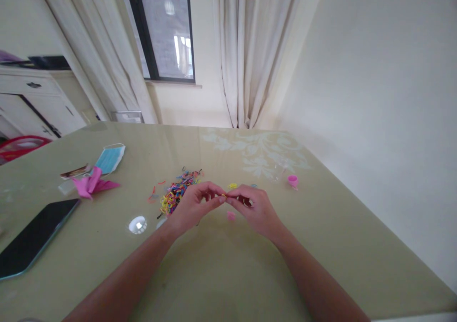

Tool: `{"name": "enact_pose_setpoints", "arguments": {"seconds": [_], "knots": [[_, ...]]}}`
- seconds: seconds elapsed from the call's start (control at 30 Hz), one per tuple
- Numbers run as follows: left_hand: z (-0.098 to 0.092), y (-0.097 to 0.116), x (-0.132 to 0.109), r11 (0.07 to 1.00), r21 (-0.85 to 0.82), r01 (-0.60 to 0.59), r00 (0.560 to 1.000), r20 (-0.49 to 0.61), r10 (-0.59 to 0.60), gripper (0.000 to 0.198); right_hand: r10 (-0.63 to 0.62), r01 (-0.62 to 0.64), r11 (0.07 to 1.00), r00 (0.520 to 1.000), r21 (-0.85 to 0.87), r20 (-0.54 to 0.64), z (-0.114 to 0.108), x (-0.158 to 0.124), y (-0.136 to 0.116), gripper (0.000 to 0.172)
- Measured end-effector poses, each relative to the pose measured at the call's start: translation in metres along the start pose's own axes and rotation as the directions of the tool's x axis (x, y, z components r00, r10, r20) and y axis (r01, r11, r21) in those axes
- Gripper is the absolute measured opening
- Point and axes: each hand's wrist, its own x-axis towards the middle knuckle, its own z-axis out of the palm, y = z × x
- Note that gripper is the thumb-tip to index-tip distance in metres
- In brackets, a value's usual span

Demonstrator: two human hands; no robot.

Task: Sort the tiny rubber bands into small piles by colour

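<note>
My left hand (194,206) and my right hand (255,208) meet fingertip to fingertip above the middle of the table. Between their pinched thumbs and forefingers is a tiny yellow rubber band (224,196), mostly covered by the fingers. Behind and left of my left hand lies a heap of small multicoloured rubber bands (174,193), partly hidden by that hand. A little yellow cluster (233,186) lies just beyond the fingertips. Below them, a small pink piece (231,216) rests on the tabletop.
On the left lie a dark phone (37,234), a pink folded-paper figure (93,184) and a blue face mask (110,160). A shiny clear dome (137,225) sits near my left forearm. A small pink cup (293,181) stands at the right on the table (339,246), near the wall.
</note>
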Motion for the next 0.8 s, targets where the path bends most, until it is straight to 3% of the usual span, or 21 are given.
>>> {"name": "enact_pose_setpoints", "arguments": {"seconds": [0.17, 0.33, 0.4, 0.47, 0.57, 0.6, 0.67, 0.8], "knots": [[0.002, 0.005, -0.001, 0.997, -0.046, 0.057, 0.998, 0.014, -0.057, 0.029, 0.027, -0.025, 0.998, 0.999, 0.064, -0.033, -0.004, 0.0, -0.001, 0.02], [-0.001, 0.005, 0.003, 0.997, -0.062, 0.056, 0.997, -0.053, -0.059, 0.031, 0.142, -0.112, 0.907, 0.989, 0.406, -0.045, -0.014, 0.0, -0.005, 0.029], [-0.007, 0.002, 0.005, 0.996, 0.077, 0.052, 0.995, -0.085, -0.045, 0.031, 0.167, -0.124, 0.865, 0.985, 0.486, -0.048, -0.017, 0.0, -0.005, 0.03], [-0.017, -0.003, 0.006, 0.935, 0.352, 0.041, 0.996, -0.085, -0.012, 0.026, 0.176, -0.126, 0.827, 0.984, 0.549, -0.04, -0.017, -0.001, -0.004, 0.03], [-0.032, -0.01, 0.005, 0.652, 0.758, -0.024, 0.999, -0.008, 0.047, 0.016, 0.181, -0.126, 0.793, 0.983, 0.596, -0.032, -0.016, -0.002, -0.002, 0.032], [-0.035, -0.013, 0.005, 0.572, 0.82, -0.035, 0.999, 0.016, 0.039, 0.017, 0.184, -0.125, 0.796, 0.982, 0.593, -0.039, -0.016, -0.002, 0.0, 0.033], [-0.04, -0.019, 0.005, 0.498, 0.866, -0.041, 0.999, 0.047, 0.0, 0.019, 0.199, -0.13, 0.835, 0.977, 0.535, -0.072, -0.017, 0.0, 0.006, 0.035], [-0.04, -0.03, 0.007, 0.525, 0.85, -0.053, 0.996, 0.079, -0.028, 0.021, 0.169, -0.144, 0.982, 0.961, 0.126, -0.217, -0.017, 0.009, 0.029, 0.034]]}}
